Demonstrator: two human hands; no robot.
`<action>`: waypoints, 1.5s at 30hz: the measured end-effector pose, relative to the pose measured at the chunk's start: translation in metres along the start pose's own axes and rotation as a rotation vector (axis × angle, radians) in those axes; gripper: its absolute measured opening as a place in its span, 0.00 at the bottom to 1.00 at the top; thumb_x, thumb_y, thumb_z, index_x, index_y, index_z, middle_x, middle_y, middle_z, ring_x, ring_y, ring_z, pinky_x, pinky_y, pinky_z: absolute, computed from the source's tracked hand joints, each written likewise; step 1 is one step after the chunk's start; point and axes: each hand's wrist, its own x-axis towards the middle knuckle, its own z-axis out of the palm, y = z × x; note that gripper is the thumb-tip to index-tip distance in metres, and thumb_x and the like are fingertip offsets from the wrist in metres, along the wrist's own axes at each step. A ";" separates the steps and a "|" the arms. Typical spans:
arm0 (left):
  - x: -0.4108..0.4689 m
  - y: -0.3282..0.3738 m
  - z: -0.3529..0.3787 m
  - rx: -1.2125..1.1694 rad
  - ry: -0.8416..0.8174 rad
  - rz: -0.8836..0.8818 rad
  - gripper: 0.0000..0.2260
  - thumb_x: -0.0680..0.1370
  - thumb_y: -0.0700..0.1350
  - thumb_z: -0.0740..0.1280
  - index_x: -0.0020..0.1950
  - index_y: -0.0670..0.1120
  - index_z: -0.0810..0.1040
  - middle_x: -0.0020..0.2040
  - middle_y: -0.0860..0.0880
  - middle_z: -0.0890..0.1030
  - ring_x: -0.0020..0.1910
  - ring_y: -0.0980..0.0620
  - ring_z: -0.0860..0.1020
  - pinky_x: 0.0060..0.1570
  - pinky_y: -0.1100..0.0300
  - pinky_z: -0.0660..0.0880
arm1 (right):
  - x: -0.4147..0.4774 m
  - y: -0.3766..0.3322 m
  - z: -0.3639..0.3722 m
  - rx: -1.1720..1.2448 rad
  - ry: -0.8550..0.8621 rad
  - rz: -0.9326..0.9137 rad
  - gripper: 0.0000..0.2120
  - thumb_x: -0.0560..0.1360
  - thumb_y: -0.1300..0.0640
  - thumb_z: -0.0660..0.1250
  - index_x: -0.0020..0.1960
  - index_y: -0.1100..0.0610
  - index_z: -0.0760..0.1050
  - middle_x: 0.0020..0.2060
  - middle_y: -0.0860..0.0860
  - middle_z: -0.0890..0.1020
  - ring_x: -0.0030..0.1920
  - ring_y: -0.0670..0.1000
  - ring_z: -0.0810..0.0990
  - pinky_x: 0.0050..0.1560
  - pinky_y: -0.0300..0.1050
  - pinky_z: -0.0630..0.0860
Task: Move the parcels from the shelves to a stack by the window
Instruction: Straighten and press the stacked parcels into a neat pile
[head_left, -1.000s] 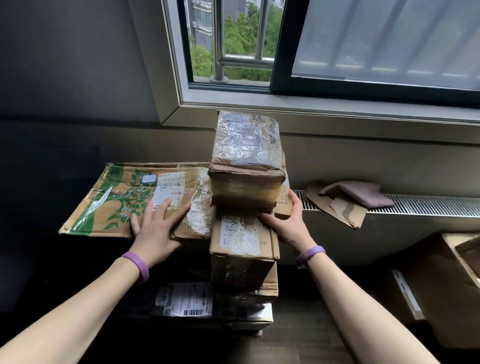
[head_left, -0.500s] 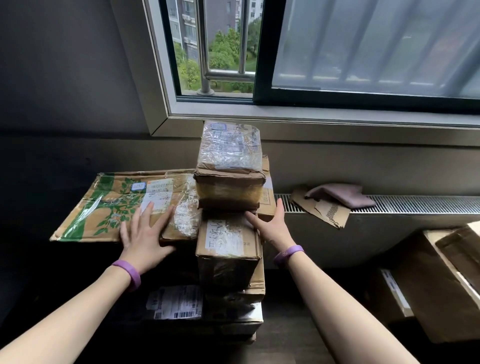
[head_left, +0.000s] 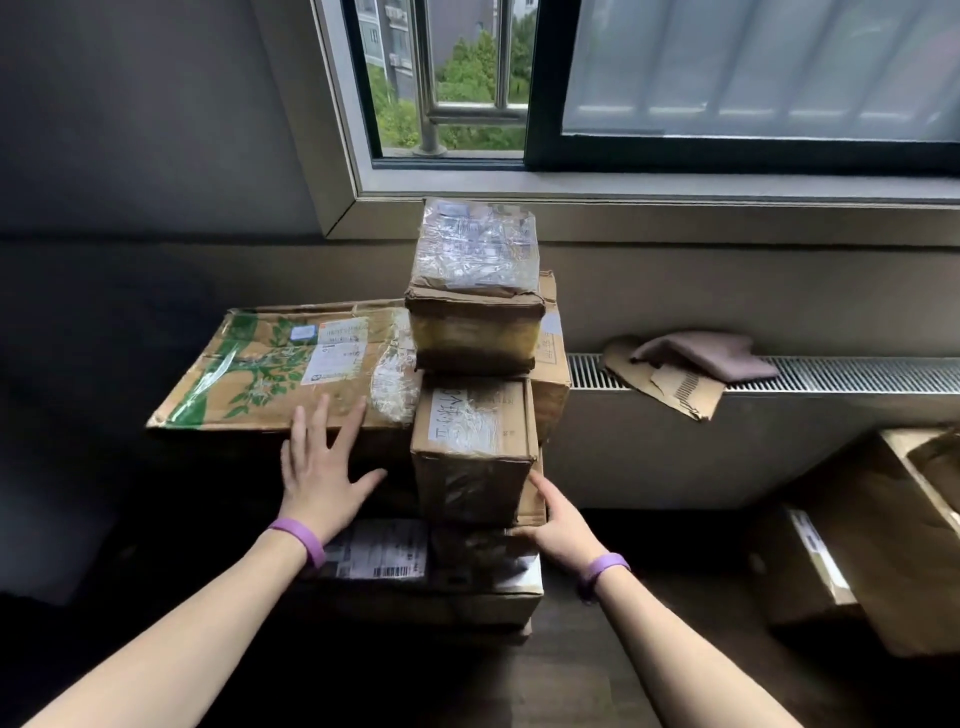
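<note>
Grey walls are lit by a sliding window (head_left: 727, 78), below which a grilled radiator (head_left: 841, 375) is mounted. Under the sill, on the dark floor (head_left: 571, 686), the parcels are piled. A wide flat carton (head_left: 260, 379) printed with green leaves is laid at the left, touching the central stack. At the far right, open cartons (head_left: 883, 545) are stood on the floor. In the stack, a labelled bottom box (head_left: 467, 597) is topped by a handwritten-label box (head_left: 472, 447). A tape-wrapped box (head_left: 475, 312) is set uppermost, with another box (head_left: 553, 374) partly hidden behind. The left hand (head_left: 324, 478) is laid on the flat carton's near edge, fingers released and spread. The right hand (head_left: 558, 525) is pressed to the stack's right side, fingers straight, nothing grasped. A torn cardboard scrap (head_left: 670, 395) and a folded cloth (head_left: 711, 353) are seen lying on the radiator. Purple wristbands (head_left: 301, 540) are worn.
</note>
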 end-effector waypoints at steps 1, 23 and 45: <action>0.000 0.001 -0.001 -0.008 -0.004 0.003 0.39 0.76 0.56 0.69 0.79 0.63 0.47 0.81 0.51 0.40 0.78 0.47 0.33 0.76 0.43 0.43 | -0.001 -0.001 0.004 -0.075 -0.002 -0.016 0.42 0.67 0.62 0.77 0.78 0.54 0.63 0.70 0.54 0.73 0.71 0.53 0.72 0.73 0.50 0.67; 0.008 0.016 0.006 -0.010 0.118 -0.038 0.23 0.82 0.58 0.57 0.77 0.63 0.61 0.81 0.49 0.52 0.80 0.42 0.45 0.76 0.40 0.45 | 0.017 -0.003 0.023 -0.414 0.245 -0.026 0.19 0.77 0.53 0.59 0.66 0.41 0.71 0.53 0.55 0.83 0.55 0.63 0.79 0.51 0.53 0.77; -0.065 -0.028 0.099 0.286 -0.416 0.081 0.37 0.75 0.60 0.66 0.79 0.63 0.49 0.79 0.47 0.50 0.77 0.41 0.48 0.72 0.39 0.55 | 0.042 0.003 0.003 -0.421 0.220 -0.087 0.47 0.67 0.50 0.80 0.78 0.56 0.58 0.78 0.66 0.51 0.78 0.68 0.50 0.77 0.59 0.51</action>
